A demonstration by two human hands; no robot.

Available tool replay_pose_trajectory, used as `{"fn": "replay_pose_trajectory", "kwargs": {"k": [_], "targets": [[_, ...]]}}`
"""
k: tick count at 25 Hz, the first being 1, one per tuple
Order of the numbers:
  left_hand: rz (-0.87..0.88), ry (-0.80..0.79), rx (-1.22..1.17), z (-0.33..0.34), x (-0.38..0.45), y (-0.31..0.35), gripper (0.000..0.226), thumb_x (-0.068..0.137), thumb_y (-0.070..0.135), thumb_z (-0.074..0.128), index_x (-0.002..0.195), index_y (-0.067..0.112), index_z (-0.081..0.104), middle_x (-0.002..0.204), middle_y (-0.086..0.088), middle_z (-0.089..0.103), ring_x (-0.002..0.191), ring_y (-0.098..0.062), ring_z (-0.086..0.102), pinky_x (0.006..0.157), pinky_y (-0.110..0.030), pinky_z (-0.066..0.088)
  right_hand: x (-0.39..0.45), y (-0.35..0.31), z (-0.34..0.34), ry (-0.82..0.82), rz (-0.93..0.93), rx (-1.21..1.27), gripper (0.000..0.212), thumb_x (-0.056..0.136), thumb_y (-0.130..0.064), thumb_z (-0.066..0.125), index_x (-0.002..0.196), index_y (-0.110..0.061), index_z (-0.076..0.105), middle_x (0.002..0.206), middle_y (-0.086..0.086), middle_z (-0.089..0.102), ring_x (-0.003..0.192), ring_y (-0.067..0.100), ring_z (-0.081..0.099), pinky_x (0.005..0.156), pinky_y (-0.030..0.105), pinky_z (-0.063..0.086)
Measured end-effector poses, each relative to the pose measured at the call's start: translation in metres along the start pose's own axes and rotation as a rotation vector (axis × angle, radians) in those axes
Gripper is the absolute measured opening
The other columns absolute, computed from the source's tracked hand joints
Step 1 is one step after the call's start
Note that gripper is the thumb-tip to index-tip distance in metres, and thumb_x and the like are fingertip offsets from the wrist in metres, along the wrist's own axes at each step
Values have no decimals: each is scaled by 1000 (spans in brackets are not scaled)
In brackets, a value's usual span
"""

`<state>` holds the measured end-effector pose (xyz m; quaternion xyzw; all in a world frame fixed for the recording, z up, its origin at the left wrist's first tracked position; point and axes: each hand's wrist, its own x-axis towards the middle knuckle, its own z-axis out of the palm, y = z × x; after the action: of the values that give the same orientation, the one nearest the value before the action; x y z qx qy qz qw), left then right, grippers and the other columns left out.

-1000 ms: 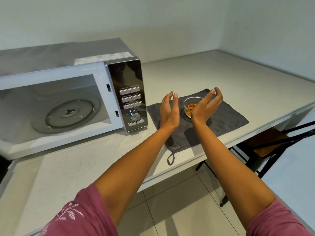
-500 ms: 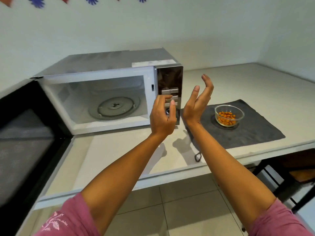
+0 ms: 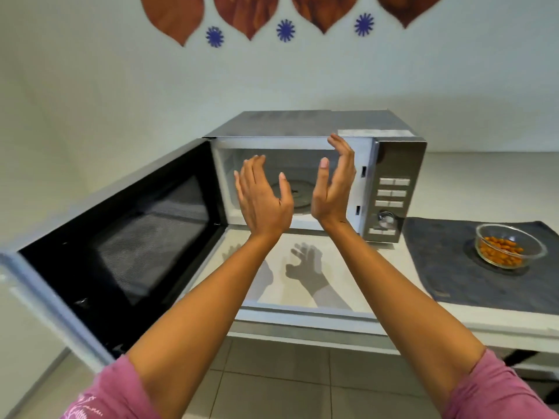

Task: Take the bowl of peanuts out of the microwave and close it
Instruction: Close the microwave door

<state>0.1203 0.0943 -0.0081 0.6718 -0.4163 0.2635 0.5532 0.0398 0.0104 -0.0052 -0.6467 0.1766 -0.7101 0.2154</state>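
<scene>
The glass bowl of peanuts (image 3: 510, 248) sits on a dark grey cloth (image 3: 447, 267) at the right of the counter, well away from both hands. The silver microwave (image 3: 396, 164) stands open, its black door (image 3: 127, 237) swung out to the left and its cavity showing only the glass turntable (image 3: 299, 195). My left hand (image 3: 263, 198) and my right hand (image 3: 332, 186) are raised in front of the cavity, palms facing each other, fingers apart, holding nothing and touching nothing.
The white counter (image 3: 302, 285) ends at a front edge over a tiled floor (image 3: 287, 385). A white wall with brown and blue decorations (image 3: 286, 30) rises behind the microwave. The open door juts far out toward me on the left.
The view has swung left, away from the bowl. Both hands have moved left from the control panel to the front of the open cavity, and the left hand's fingers have spread.
</scene>
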Motion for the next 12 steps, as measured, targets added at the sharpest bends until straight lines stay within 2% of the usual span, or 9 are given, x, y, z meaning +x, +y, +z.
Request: {"fn": "replay_pose_trajectory", "kwargs": {"k": [3, 6, 8, 12], "targets": [[-25, -115, 376, -32, 22, -8, 76, 88, 30, 50, 151, 0, 21, 160, -19, 18, 150, -36, 2, 121, -43, -8, -7, -16, 31, -59, -19, 41, 39, 102, -28, 40, 134, -11, 53, 143, 6, 55, 138, 20, 48, 114, 54, 37], [-91, -226, 793, -73, 50, -19, 85, 86, 33, 44, 153, -3, 6, 160, -27, 5, 147, -45, -6, 118, -50, -11, -18, -40, 67, -147, -29, 104, 38, 102, -31, 38, 133, -14, 53, 142, 2, 55, 138, 15, 47, 115, 48, 35], [-195, -330, 1007, -98, 64, -25, 84, 88, 36, 40, 152, -5, 6, 158, -31, 10, 146, -49, -1, 115, -56, -13, -28, -57, 88, -193, -24, 142, 37, 102, -31, 37, 131, -15, 54, 141, 0, 56, 138, 13, 47, 116, 44, 33], [-295, -482, 1257, -133, 71, -20, 83, 86, 46, 42, 145, -9, 26, 144, -30, 41, 137, -47, 33, 114, -66, -11, -45, -80, 114, -269, -41, 188, 40, 103, -34, 34, 130, -15, 56, 140, -3, 57, 137, 12, 47, 117, 35, 31]]}}
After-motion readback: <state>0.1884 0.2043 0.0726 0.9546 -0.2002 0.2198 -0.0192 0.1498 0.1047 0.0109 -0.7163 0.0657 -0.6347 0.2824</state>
